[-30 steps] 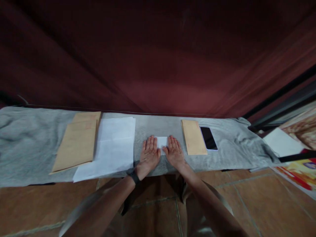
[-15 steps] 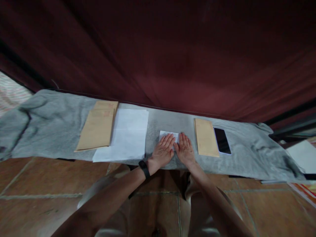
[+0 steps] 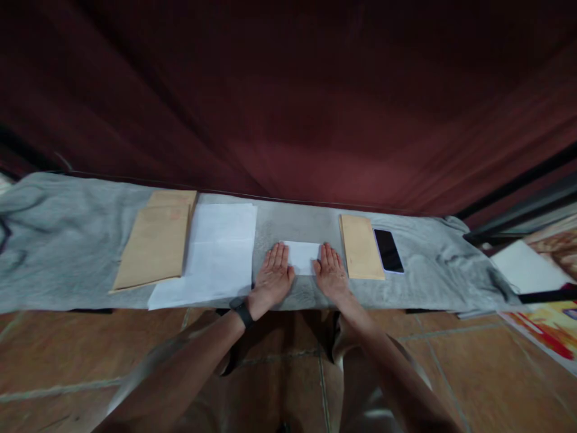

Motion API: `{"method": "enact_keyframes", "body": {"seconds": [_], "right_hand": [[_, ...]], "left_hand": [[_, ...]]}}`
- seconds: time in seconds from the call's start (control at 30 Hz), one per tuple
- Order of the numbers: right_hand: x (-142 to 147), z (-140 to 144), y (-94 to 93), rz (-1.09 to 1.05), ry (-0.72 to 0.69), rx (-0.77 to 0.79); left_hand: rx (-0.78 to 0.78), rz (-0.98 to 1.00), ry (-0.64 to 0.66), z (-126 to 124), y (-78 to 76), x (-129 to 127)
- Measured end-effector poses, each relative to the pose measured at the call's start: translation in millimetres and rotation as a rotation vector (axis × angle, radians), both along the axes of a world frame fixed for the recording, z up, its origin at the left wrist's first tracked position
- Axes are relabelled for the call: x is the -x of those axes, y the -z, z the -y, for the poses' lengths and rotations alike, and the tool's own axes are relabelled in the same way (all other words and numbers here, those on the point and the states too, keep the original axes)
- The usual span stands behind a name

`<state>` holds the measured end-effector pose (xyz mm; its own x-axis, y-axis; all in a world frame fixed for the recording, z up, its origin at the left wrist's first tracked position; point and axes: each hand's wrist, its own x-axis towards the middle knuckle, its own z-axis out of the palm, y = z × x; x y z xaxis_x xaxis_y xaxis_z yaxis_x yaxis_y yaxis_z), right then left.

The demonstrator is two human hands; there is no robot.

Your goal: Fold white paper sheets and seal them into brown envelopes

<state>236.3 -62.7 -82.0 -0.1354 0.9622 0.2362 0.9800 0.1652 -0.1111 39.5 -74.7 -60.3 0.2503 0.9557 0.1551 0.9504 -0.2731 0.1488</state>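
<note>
grey cloth [image 3: 67,240] on table, maroon curtain [image 3: 288,108]

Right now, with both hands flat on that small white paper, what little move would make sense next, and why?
Probably lift the folded white paper toward the tan envelope beside it. The left hand and right hand press its two ends flat, so it looks creased, and the envelope lies just right of it.
</note>
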Motion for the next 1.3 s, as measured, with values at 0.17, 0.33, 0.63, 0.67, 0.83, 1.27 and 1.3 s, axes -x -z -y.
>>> {"method": "enact_keyframes", "body": {"seconds": [0.17, 0.33, 0.63, 0.67, 0.83, 1.27, 1.3], "right_hand": [[0, 4, -3.0, -0.010, 0.048, -0.007], [0, 5, -11.3, -0.027, 0.065, 0.016], [15, 6, -24.6, -0.051, -0.170, 0.101], [16, 6, -23.5, -0.055, -0.167, 0.108], [15, 1, -19.3, -0.054, -0.079, 0.091], [16, 0, -15.3, -0.034, -0.024, 0.079], [16, 0, -15.2, -0.033, -0.014, 0.075]], "left_hand": [[0.022, -0.043, -0.051, -5, 0.7, 1], [0.021, -0.054, -0.050, -6, -1.8, 1], [0.016, -0.071, -0.031, -9, -0.7, 3], [0.013, -0.076, -0.029, -8, -1.8, 3], [-0.010, -0.096, -0.038, -9, -7.1, 2], [-0.042, -0.007, 0.209, -12, -6.2, -25], [-0.039, -0.009, 0.194, -12, -5.1, -26]]}}
